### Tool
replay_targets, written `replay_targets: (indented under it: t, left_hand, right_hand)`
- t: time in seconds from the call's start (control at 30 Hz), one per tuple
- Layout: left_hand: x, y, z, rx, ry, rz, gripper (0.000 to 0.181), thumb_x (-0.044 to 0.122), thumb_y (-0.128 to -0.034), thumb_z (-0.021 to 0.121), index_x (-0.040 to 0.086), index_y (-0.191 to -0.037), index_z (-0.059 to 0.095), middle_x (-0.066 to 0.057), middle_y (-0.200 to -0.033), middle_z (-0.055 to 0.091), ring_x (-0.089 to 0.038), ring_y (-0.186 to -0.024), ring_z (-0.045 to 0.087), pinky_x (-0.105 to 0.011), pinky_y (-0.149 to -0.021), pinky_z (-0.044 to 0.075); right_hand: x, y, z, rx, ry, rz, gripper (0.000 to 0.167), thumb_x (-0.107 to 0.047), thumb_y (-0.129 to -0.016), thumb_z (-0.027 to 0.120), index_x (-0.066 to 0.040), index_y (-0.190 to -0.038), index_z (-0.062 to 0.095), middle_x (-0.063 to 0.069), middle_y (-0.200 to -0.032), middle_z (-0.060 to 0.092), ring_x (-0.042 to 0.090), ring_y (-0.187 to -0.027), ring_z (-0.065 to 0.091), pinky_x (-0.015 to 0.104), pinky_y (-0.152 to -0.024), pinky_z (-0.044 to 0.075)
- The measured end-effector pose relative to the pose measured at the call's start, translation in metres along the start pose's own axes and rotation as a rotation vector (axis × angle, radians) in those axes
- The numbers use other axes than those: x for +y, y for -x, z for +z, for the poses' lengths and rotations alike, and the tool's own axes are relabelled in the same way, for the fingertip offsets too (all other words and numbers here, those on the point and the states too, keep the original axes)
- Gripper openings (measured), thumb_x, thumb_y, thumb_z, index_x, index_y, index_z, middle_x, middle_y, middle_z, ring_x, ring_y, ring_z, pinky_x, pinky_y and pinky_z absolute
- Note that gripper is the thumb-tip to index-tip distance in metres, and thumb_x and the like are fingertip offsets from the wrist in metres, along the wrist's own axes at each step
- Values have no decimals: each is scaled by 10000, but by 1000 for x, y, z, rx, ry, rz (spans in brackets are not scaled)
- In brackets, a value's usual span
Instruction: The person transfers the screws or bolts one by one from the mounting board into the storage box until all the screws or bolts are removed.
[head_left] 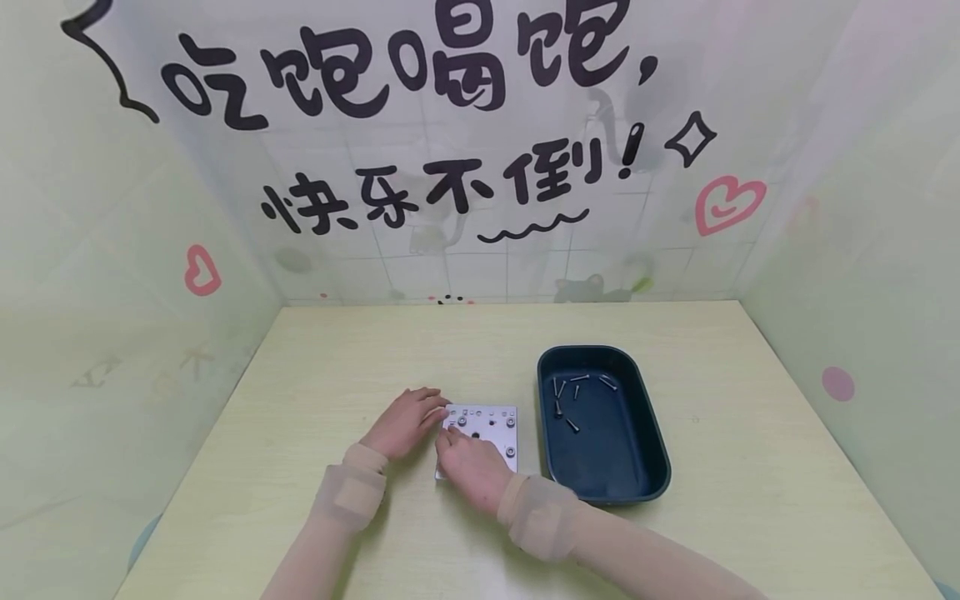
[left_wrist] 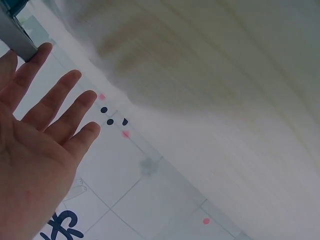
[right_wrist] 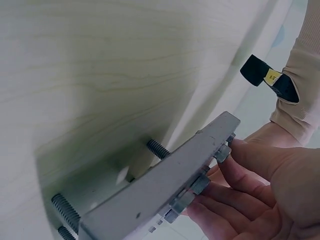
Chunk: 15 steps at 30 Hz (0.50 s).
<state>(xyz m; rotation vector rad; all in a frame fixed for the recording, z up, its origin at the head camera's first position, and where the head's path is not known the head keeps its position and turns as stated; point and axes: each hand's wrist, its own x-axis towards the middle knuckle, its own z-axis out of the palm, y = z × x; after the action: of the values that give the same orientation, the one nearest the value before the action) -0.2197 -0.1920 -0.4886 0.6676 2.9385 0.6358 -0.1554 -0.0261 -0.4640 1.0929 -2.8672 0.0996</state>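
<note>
A square silver metal plate (head_left: pixel 495 437) with holes lies in the middle of the table in the head view. Several hex bolts (head_left: pixel 511 422) sit in it. My left hand (head_left: pixel 407 422) holds the plate's far left corner between thumb and index finger; its other fingers stretch out free in the left wrist view. Over the plate's left side, my right hand (head_left: pixel 477 472) pinches a bolt head (right_wrist: pixel 223 152) between thumb and index finger. Threaded shanks (right_wrist: pixel 65 210) stick out of the plate's underside in the right wrist view. The right hand hides part of the plate from the head camera.
Right of the plate stands a dark blue tray (head_left: pixel 603 458) with several loose bolts (head_left: pixel 573 426) in its far left part. Pale printed curtains (head_left: pixel 480 275) close off the table's back and both sides. The wooden tabletop (head_left: pixel 315 358) extends around plate and tray.
</note>
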Motion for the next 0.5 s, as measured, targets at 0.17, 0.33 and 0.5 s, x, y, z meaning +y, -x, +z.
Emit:
replay_targets:
  t: [0.17,0.33,0.5]
  left_hand:
    - [0,0,1,3,1,-3,322,246,-1031,516,38,-1238,649,-230,-1374,564,-422,-1331,477,-601,-1188,272]
    - [0,-1,1,0,0,-8,323,253,-1031,517,43,-1237,652,-226,-1375,566,-416,-1332,478,-594,-1189,276]
    - [0,0,0,-6,5,-18,327,259,-1033,514,47,-1242,650,-223,-1381,562,-415,-1339,472,-589,-1194,270]
  right_hand:
    - [-1,3,-1,-6,24,-13,255,-143,-962,640,-33,-1193,643,102,-1258,679,184,-1194,641,243,-742,622]
    - [-2,5,-2,-18,36,-15,249,-186,-974,629,-47,-1179,655,83,-1282,670,168,-1205,633,235,-750,619]
    - [-3,5,-3,-54,45,-8,290,-66,-940,646,-45,-1229,639,76,-1315,651,166,-1233,613,246,-770,619]
